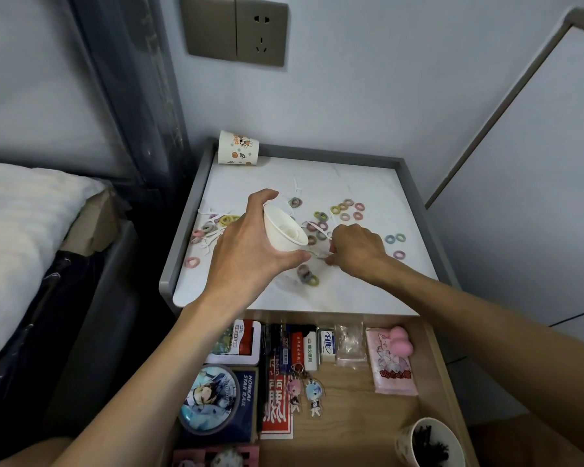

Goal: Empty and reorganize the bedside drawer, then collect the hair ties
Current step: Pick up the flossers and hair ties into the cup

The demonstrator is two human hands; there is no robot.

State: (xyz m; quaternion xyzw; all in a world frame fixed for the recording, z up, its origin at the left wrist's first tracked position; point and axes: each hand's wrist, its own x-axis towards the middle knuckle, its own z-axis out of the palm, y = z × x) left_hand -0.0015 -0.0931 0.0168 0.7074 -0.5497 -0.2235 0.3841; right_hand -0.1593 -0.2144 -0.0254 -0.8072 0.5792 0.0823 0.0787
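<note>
My left hand (246,244) grips a white paper cup (284,227), tilted with its mouth toward the right, above the bedside table top (368,288). My right hand (354,251) reaches down beside the cup and pinches a thin white hair tie (317,254) at the table surface. Several colourful hair ties (346,207) lie scattered over the white top, with more (305,274) just below my hands and others (213,225) at the left edge. Thin white ties (296,185) lie among them. The open drawer (368,406) below holds neatly arranged items.
A patterned paper cup (237,152) lies on its side at the table's back left corner. Another cup (430,444) holding dark items stands in the drawer's front right. Boxes, a round badge (209,399), keychains and a pink packet (393,362) fill the drawer. The bed (24,237) is at the left.
</note>
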